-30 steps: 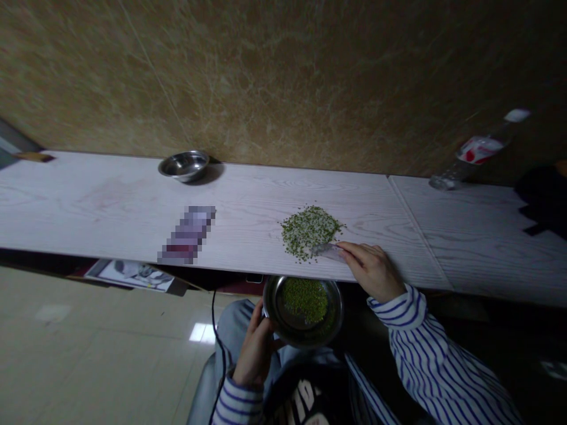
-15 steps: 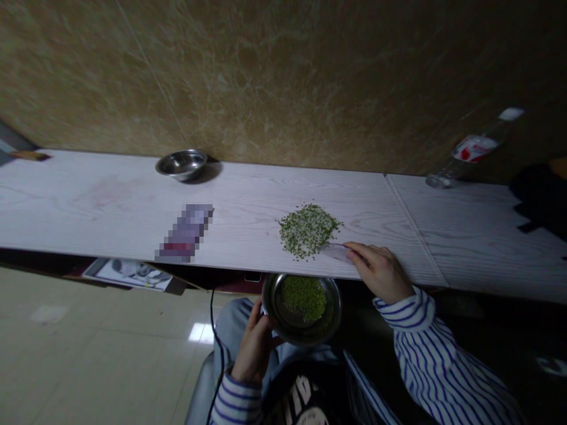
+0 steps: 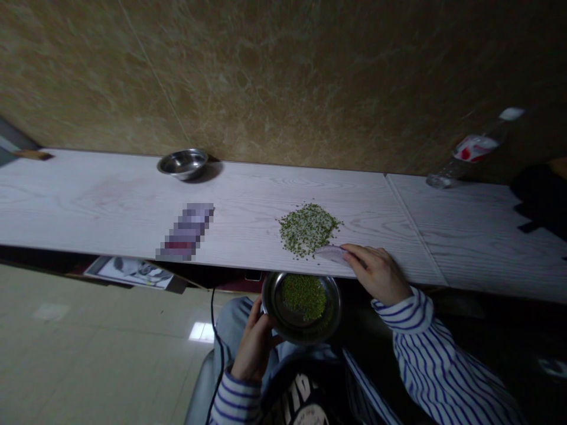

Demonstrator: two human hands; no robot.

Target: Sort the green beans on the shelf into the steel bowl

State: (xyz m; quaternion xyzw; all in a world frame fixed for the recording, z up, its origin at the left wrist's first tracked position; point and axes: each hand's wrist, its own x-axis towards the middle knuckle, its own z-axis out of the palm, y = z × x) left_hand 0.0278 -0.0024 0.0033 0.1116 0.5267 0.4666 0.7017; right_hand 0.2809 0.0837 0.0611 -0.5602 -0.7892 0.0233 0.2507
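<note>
Two hands are at work: the right hand (image 3: pixel 376 274) pinches a see-through flat piece (image 3: pixel 331 254) by the green grains (image 3: pixel 306 231) on the surface (image 3: pixel 248 218); the left hand (image 3: pixel 253 348) grips the metal bowl's (image 3: pixel 333 316) side, near the surface's edge. Low, gentle strokes and a steady bowl would limit scatter. The piece's long axis runs roughly along that edge, free end leftward.

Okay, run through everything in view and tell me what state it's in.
Lower bowl: partly filled, tilt unclear
Left hand: gripping its rim
Right hand: pinching the clear flat piece
Loose green grains: spread in a patch
Back bowl: upright, no contents visible
Bottle: standing, capped
</note>
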